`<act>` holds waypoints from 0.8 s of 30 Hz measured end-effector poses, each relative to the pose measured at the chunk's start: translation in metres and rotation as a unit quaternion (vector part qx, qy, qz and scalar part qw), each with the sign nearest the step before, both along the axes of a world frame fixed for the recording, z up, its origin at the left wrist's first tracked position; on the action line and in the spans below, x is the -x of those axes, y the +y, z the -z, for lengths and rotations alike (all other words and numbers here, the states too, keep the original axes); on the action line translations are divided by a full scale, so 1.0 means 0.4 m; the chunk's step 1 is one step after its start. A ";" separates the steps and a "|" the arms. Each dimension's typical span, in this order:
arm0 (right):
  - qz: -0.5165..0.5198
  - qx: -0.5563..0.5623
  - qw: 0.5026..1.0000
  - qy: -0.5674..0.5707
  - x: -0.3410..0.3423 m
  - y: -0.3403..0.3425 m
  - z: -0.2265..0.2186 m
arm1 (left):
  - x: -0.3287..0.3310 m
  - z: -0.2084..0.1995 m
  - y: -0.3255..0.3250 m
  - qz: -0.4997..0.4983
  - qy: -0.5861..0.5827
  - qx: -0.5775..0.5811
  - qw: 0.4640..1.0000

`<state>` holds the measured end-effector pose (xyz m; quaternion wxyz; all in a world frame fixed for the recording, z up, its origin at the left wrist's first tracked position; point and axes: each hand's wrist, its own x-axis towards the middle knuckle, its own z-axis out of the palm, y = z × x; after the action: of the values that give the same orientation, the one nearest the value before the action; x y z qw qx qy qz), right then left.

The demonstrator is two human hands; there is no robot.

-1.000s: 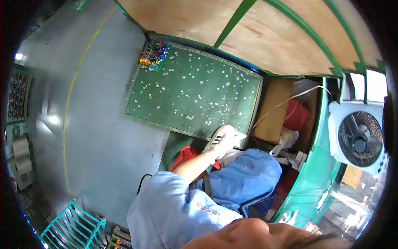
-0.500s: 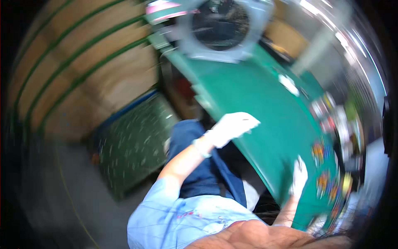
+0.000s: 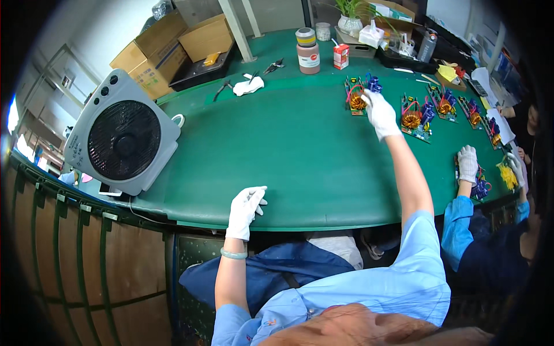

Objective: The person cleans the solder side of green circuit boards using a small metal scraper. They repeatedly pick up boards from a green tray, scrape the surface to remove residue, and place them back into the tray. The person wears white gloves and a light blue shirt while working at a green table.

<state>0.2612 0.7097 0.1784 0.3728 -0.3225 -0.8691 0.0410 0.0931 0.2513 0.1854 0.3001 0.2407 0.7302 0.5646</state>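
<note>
My right hand [image 3: 381,114], in a white glove, is stretched out to the far right part of the green bench. Its fingers close on the right side of a circuit board [image 3: 351,108] that carries a copper-wound ring coil, a red wire and blue capacitors. The hand covers part of that board. Near the front edge of the bench, left of centre, my left hand [image 3: 244,212] is held in a white glove, palm inward. Its fingers are loosely bent and apart, with nothing seen in them.
A grey box fan [image 3: 124,141] stands at the left. Pliers [image 3: 274,66] and a white cloth [image 3: 248,85] lie at the back, beside a bottle [image 3: 308,57] and a drink carton [image 3: 341,56]. More circuit boards [image 3: 416,120] spread rightward, where a co-worker's gloved hand [image 3: 468,164] rests on one.
The view has swung round to the right and is now sharp. My right hand has reached out to a circuit board; my left hand stays near the bench's front edge.
</note>
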 end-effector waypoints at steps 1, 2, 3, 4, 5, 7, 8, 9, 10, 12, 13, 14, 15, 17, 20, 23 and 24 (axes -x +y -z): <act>0.013 0.037 0.999 -0.038 0.024 0.051 0.005 | -0.007 0.000 0.001 -0.008 -0.001 -0.005 1.000; 0.005 0.084 0.995 -0.058 0.048 0.091 0.008 | -0.009 0.003 -0.003 -0.017 -0.003 -0.009 1.000; -0.004 0.131 0.988 -0.083 0.071 0.123 0.015 | -0.003 0.009 -0.009 -0.021 -0.011 -0.021 0.999; -0.007 0.137 0.985 -0.103 0.085 0.142 0.024 | 0.006 0.017 -0.013 -0.027 -0.020 -0.036 0.999; -0.007 0.142 0.982 -0.122 0.094 0.163 0.031 | 0.014 0.025 -0.012 -0.032 -0.029 -0.052 0.998; 0.005 0.157 0.975 -0.157 0.120 0.155 0.017 | 0.021 0.030 -0.023 -0.066 -0.054 -0.090 0.992; -0.006 0.147 0.971 -0.187 0.125 0.144 -0.002 | 0.026 0.034 -0.030 -0.081 -0.063 -0.108 0.989; -0.019 0.136 0.966 -0.217 0.124 0.113 -0.032 | 0.028 0.041 -0.044 -0.099 -0.071 -0.126 0.985; -0.045 0.145 0.968 -0.201 0.125 0.044 -0.062 | 0.030 0.049 -0.054 -0.125 -0.071 -0.161 0.977; -0.078 0.102 0.964 -0.231 0.130 -0.015 -0.069 | 0.028 0.050 -0.048 -0.143 -0.090 -0.205 0.964; -0.095 0.085 0.962 -0.243 0.132 -0.055 -0.063 | 0.030 0.047 -0.049 -0.150 -0.097 -0.223 0.959; -0.131 0.101 0.952 -0.257 0.146 -0.155 -0.097 | 0.032 0.041 -0.056 -0.152 -0.103 -0.214 0.959; -0.164 0.116 0.941 -0.273 0.161 -0.273 -0.144 | 0.034 0.039 -0.058 -0.157 -0.096 -0.202 0.962; -0.280 0.031 0.923 -0.263 0.174 -0.428 -0.163 | 0.030 0.042 -0.045 -0.150 -0.094 -0.183 0.967; -0.408 0.129 0.889 -0.161 0.208 -0.577 -0.124 | 0.019 0.073 -0.050 -0.124 -0.006 -0.199 0.972; -0.434 0.151 0.887 -0.049 0.245 -0.640 -0.199 | 0.001 0.052 -0.079 -0.105 0.218 -0.114 0.964; -0.398 0.191 0.896 -0.048 0.259 -0.635 -0.192 | -0.004 0.053 -0.084 -0.102 0.242 -0.126 0.956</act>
<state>0.1577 0.4558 0.2551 0.2146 -0.0161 -0.9169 0.3362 0.0947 0.2177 0.1640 0.0220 0.3306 0.7243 0.6046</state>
